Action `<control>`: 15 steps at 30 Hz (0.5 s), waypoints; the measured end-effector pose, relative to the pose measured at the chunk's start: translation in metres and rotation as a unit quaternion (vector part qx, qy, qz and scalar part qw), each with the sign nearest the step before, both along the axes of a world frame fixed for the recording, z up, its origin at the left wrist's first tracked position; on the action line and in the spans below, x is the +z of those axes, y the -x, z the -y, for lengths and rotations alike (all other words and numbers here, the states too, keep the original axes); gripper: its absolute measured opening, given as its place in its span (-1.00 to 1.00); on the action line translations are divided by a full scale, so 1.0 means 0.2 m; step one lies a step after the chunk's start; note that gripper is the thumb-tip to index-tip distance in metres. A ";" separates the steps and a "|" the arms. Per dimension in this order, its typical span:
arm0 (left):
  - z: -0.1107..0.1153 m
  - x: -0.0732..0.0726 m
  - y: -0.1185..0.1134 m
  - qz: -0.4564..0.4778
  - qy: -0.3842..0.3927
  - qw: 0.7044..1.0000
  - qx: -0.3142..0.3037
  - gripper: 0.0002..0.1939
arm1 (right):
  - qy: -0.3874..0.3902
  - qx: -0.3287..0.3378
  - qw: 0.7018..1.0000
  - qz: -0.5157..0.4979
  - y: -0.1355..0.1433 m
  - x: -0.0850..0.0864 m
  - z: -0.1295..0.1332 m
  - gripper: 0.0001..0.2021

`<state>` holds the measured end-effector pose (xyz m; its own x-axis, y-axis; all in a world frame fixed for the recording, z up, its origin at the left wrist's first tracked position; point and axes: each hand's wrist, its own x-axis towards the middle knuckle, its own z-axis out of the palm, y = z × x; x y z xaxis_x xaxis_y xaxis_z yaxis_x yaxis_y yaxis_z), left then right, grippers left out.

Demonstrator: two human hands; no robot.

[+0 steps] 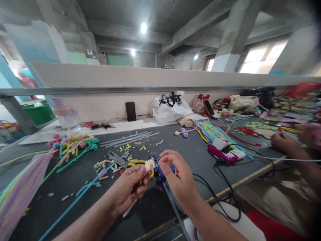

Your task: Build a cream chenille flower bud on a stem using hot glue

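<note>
My left hand (130, 187) pinches a cream fuzzy pipe-cleaner flower (149, 165) between thumb and fingers; its pale stem (129, 207) comes out below the palm. Close to the flower's right side is my right hand (179, 174), fingers bent and apart, with nothing visible in its grasp. Behind it lies a blue glue gun (163, 172), partly hidden by the fingers, with a long clear glue stick (173, 204) running from its rear toward me. Just beyond the left hand rest pliers (117, 160) with yellow handles, among short cut pieces of pipe cleaner (101, 174).
Finished pipe-cleaner flowers (72, 144) lie at left. Clear glue sticks (127, 140) lie farther back. A purple power strip (222, 154) with black cables sits at right, near bundled pipe cleaners (213, 130). Another person's hand (283, 142) is at far right. A phone (130, 111) leans against the partition.
</note>
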<state>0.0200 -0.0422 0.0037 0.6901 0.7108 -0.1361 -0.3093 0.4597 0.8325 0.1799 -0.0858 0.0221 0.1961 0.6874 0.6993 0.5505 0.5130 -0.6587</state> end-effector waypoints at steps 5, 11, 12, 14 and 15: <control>-0.01 -0.01 0.00 -0.003 -0.019 1.000 0.005 -0.77 | -0.002 -0.004 0.999 0.046 0.01 -0.01 0.00 -0.80; 0.00 -0.01 0.00 -0.011 -0.014 1.000 0.001 -0.74 | 0.000 -0.013 0.995 0.103 0.01 0.00 -0.01 -0.65; 0.00 0.00 0.01 -0.012 -0.008 1.000 -0.001 -0.73 | -0.007 -0.019 0.995 0.098 0.00 -0.01 -0.01 -0.70; 0.01 0.01 0.01 -0.011 -0.003 1.000 -0.005 -0.72 | -0.026 -0.040 0.995 0.092 0.00 -0.02 -0.02 -0.83; 0.01 0.01 0.01 -0.010 -0.003 1.000 -0.005 -0.71 | -0.038 -0.051 0.993 0.096 0.00 -0.03 -0.02 -0.85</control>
<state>0.0189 -0.0440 0.0057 0.6948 0.7044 -0.1452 -0.2876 0.4571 0.8416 0.1802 -0.0817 0.0166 0.1202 0.6151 0.7793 0.7140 0.4919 -0.4983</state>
